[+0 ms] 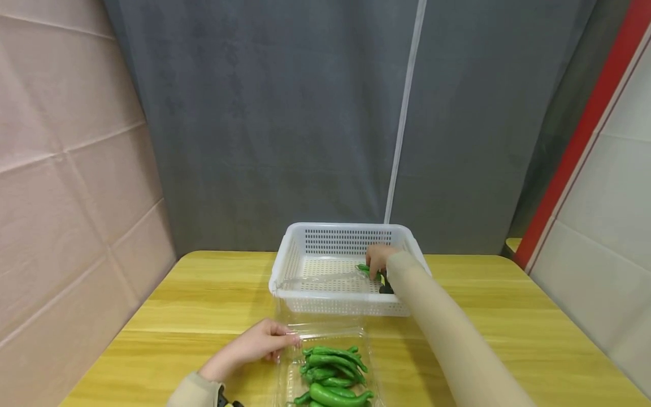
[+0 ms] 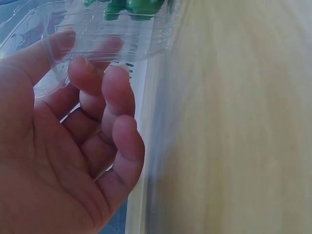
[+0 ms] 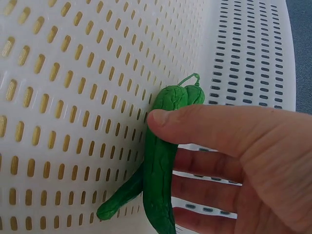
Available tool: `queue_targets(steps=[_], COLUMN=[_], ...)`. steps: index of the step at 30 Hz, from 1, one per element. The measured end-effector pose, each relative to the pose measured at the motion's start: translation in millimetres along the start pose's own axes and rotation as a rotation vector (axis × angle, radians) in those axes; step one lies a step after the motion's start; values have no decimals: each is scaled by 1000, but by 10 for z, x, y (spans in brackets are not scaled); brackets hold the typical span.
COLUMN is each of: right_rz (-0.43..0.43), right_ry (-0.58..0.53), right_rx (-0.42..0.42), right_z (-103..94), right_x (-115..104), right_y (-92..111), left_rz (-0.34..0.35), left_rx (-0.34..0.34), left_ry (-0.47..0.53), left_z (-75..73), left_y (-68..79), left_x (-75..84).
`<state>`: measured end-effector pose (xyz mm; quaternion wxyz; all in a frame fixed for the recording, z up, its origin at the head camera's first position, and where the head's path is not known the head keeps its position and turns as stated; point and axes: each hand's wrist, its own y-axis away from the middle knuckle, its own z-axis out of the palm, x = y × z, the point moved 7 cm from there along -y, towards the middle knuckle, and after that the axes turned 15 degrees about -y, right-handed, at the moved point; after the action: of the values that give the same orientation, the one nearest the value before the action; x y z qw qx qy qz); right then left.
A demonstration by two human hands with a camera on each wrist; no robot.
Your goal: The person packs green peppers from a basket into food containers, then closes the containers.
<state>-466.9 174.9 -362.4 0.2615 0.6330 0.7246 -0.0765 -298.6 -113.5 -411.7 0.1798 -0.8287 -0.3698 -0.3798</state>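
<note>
My right hand point(image 1: 380, 259) reaches into a white perforated basket point(image 1: 346, 302). In the right wrist view its thumb and fingers pinch a green pepper point(image 3: 163, 161), while a second green pepper point(image 3: 122, 195) shows behind it, close to the basket floor. My left hand point(image 1: 261, 342) pinches the edge of a clear plastic box point(image 1: 292, 381) between thumb and fingers. In the left wrist view the box's transparent rim crosses the fingertips point(image 2: 117, 87). Inside the box lies a pile of green peppers point(image 1: 333, 367); its raised clear lid point(image 1: 325, 282) overlaps the basket's front in the head view.
Both containers stand on a wood-grain table point(image 1: 203, 305), the basket behind the box. A dark grey curtain point(image 1: 280, 113) hangs past the table's far edge. Pale panels point(image 1: 76, 169) rise at the left, and a white wall with a red stripe point(image 1: 574, 147) stands at the right.
</note>
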Motion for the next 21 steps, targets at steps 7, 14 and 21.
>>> queue_targets(steps=[7, 14, 21], right_rz=[-14, -4, 0], right_ry=[40, 38, 34], right_rx=[5, 3, -1], right_z=[16, 26, 23], right_x=[-33, -45, -49], right_y=[5, 23, 44], left_rz=[5, 14, 8], left_rx=[-3, -3, 0], left_ry=[4, 3, -3], left_z=[-3, -7, -4], left_y=[1, -2, 0], left_x=[3, 2, 7])
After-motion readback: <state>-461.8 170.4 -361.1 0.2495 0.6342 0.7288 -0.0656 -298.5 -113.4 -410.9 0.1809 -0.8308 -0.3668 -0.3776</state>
